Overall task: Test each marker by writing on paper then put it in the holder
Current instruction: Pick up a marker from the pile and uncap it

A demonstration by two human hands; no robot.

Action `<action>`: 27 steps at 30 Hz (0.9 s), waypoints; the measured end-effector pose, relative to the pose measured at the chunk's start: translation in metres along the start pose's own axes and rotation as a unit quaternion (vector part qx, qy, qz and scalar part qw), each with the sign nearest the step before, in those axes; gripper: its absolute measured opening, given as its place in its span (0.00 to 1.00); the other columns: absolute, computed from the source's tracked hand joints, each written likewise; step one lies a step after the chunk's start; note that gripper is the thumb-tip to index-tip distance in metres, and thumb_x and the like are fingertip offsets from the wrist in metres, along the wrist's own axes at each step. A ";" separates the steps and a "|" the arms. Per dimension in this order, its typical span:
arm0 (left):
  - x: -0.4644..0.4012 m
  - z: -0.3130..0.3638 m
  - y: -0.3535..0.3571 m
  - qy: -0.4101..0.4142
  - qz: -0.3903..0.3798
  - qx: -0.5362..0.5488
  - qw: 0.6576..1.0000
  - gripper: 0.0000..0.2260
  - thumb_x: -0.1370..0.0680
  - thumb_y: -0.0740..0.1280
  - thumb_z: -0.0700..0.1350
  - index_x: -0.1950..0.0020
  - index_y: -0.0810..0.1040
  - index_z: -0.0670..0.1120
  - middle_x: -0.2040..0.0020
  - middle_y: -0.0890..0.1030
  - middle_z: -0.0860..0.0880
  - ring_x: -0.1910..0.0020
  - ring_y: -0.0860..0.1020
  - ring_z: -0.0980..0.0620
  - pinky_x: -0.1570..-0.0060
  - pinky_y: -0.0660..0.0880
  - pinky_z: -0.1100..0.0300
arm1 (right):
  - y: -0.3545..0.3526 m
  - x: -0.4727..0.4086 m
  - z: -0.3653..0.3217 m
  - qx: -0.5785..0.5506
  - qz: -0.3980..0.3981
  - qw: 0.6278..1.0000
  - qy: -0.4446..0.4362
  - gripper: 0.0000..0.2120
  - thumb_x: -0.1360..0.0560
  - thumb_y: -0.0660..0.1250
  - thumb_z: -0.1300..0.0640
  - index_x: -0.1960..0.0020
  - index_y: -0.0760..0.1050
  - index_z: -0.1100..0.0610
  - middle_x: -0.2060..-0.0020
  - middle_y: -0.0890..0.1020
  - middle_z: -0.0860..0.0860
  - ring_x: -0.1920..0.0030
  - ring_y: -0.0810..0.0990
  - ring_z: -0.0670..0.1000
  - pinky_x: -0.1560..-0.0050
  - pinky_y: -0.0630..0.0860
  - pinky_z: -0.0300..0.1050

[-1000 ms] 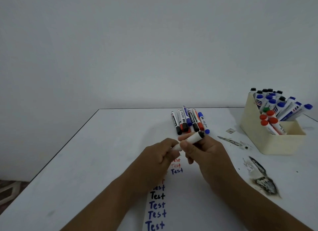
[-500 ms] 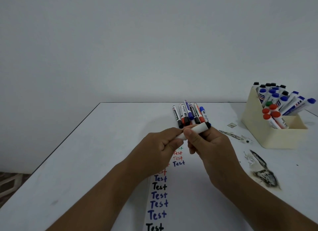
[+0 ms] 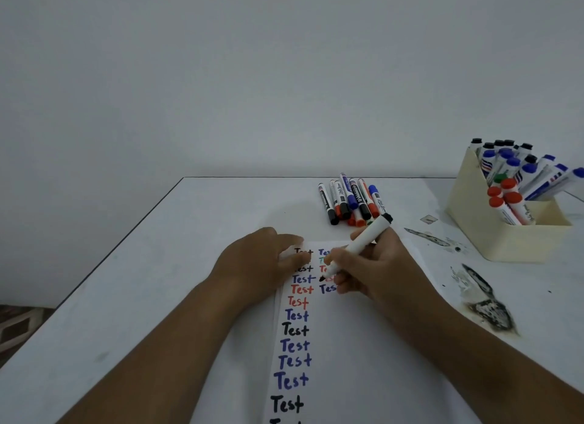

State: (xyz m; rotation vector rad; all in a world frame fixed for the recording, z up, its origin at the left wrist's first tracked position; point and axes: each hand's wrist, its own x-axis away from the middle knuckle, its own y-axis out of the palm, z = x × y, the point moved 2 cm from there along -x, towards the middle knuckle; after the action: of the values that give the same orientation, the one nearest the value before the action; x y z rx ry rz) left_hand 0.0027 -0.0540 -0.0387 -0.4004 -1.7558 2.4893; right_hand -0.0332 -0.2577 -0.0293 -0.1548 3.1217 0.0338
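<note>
My right hand pinches the black marker, tip down-left on the paper; left hand lies flat, fingers straight.

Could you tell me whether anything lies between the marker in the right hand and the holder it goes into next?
Nothing visible does. The marker is in the right hand over the paper; only bare, stained table separates it from the holder, already crowded with markers.
</note>
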 end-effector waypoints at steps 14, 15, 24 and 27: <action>-0.007 -0.005 0.009 0.004 0.029 -0.022 0.999 0.27 0.24 0.60 0.70 0.29 0.73 0.59 0.39 0.79 0.57 0.46 0.77 0.57 0.51 0.70 0.61 | 0.004 0.004 0.004 0.238 -0.006 0.971 -0.021 0.13 0.31 0.79 0.53 0.52 0.76 0.47 0.60 0.84 0.48 0.61 0.85 0.51 0.53 0.85 0.46; -0.007 -0.005 0.009 0.003 0.029 -0.021 0.999 0.27 0.24 0.60 0.70 0.30 0.74 0.59 0.39 0.79 0.57 0.47 0.77 0.57 0.52 0.70 0.61 | 0.004 0.004 0.004 0.246 -0.010 0.969 -0.022 0.13 0.30 0.79 0.53 0.52 0.76 0.47 0.60 0.84 0.47 0.60 0.85 0.49 0.52 0.84 0.45; -0.007 -0.003 0.008 -0.002 0.029 -0.022 0.999 0.26 0.24 0.61 0.69 0.30 0.74 0.58 0.51 0.74 0.60 0.54 0.75 0.57 0.59 0.68 0.64 | 0.003 0.004 0.003 0.239 -0.013 0.971 -0.023 0.13 0.31 0.79 0.52 0.52 0.77 0.48 0.62 0.85 0.48 0.64 0.85 0.47 0.57 0.84 0.43; -0.007 -0.005 0.008 -0.007 0.033 -0.015 0.999 0.26 0.24 0.61 0.69 0.31 0.74 0.59 0.55 0.72 0.60 0.56 0.75 0.57 0.63 0.65 0.66 | 0.005 0.004 0.005 0.259 -0.022 0.965 -0.022 0.14 0.31 0.79 0.50 0.53 0.75 0.46 0.61 0.83 0.45 0.62 0.85 0.46 0.57 0.82 0.38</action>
State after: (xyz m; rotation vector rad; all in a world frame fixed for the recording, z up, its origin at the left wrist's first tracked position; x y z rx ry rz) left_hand 0.0115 -0.0539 -0.0468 -0.4512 -1.8156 2.5179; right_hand -0.0374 -0.2529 -0.0340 -0.2068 2.9534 -0.7551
